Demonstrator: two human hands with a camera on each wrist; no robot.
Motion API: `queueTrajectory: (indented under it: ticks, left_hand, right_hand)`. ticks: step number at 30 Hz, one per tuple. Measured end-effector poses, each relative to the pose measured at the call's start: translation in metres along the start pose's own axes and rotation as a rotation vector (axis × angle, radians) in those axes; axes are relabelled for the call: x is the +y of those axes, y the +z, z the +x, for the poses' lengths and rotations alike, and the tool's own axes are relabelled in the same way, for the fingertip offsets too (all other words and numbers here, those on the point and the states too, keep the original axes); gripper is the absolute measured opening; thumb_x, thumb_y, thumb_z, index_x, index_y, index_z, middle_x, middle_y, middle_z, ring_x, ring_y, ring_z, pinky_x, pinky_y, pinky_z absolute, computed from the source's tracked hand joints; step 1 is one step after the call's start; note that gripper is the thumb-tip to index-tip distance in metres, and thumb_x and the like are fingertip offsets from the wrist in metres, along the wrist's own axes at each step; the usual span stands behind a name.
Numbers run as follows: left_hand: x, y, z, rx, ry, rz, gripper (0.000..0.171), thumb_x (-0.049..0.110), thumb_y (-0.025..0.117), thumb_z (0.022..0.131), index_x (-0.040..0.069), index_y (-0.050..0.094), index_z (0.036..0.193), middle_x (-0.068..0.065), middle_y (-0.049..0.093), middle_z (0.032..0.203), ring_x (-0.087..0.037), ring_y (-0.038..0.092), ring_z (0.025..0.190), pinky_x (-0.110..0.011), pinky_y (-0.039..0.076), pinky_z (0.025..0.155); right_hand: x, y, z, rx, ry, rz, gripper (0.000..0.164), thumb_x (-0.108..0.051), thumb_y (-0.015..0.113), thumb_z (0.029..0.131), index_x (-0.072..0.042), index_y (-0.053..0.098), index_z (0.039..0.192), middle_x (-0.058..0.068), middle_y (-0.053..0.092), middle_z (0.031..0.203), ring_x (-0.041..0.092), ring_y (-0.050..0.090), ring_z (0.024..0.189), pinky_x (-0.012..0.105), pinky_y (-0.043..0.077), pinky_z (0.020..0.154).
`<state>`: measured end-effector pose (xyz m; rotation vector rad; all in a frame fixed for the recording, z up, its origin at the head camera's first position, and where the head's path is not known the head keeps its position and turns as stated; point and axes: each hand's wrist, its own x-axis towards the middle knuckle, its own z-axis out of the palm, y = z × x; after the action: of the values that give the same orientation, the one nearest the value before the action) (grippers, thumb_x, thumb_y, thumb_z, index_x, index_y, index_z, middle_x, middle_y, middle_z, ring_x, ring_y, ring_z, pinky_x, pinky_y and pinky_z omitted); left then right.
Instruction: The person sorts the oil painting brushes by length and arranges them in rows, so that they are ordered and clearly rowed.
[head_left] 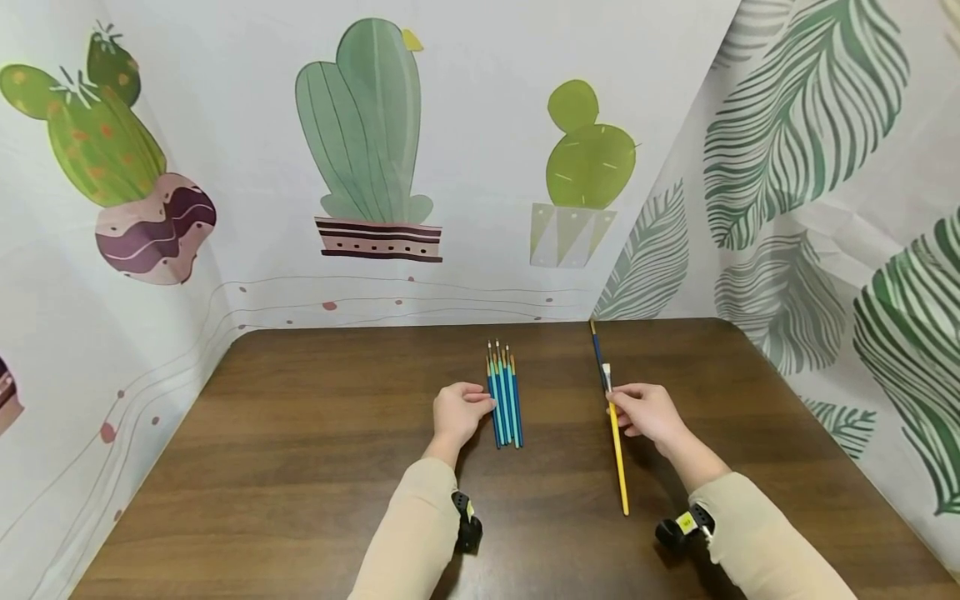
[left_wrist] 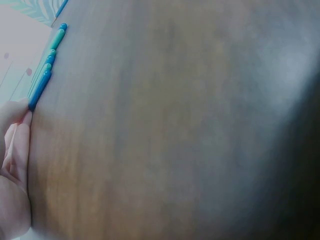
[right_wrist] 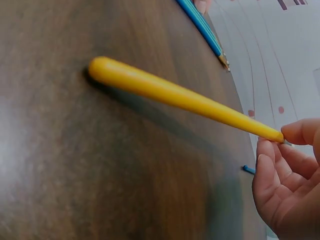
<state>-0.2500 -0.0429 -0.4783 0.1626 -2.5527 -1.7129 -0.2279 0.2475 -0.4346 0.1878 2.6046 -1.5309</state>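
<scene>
Yellow paintbrush [right_wrist: 185, 101]: smooth, glossy handle; silvery metal ferrule
Bundled paintbrushes [head_left: 505, 406]: smooth, shiny handles
Worktop [head_left: 315, 433]: wood grain, smooth, softly reflective
Cactus-print backdrop [head_left: 487, 167], 12 o'clock: matt, fairly smooth
Leaf-print backdrop [head_left: 836, 242], 3 o'clock: cloth-like, matt, creased
Sleeves [head_left: 408, 529]: matt cloth
Wrist cameras [head_left: 469, 533]: plastic-looking casings

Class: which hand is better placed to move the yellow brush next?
Probably the right hand: it pinches the yellow brush near its bristles, while the left hand is at the blue and turquoise brushes.

Cream sleeves [head_left: 411, 529], black wrist cameras [head_left: 469, 533]
</scene>
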Motion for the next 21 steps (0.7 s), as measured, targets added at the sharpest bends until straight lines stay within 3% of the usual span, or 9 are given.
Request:
queueTrajectory:
  ticks: [7,21]
  left_hand:
    - [0.001,-0.001,0.000,-0.005,-0.025,-0.013,0.028,0.015,0.076,0.079,0.004,0.069,0.103,-0.008,0.075,0.091,-0.019,0.071,0.087,-0.036,0.054,0.084]
    - [0.001,0.000,0.000,0.005,-0.007,-0.013,0.026,0.013,0.076,0.078,0.002,0.069,0.101,-0.009,0.075,0.090,-0.020,0.071,0.086,-0.036,0.054,0.085]
  right_hand:
    - [0.004,0.000,-0.002,-0.018,0.029,-0.002,0.038,-0.019,0.056,0.093,0.011,0.058,0.115,-0.001,0.061,0.070,0.008,0.059,0.059,0.025,0.052,0.052]
    - [0.016,-0.003,-0.005,-0.008,0.032,-0.055,0.034,-0.015,0.057,0.090,0.011,0.063,0.110,-0.003,0.063,0.069,0.009,0.058,0.061,0.025,0.052,0.050]
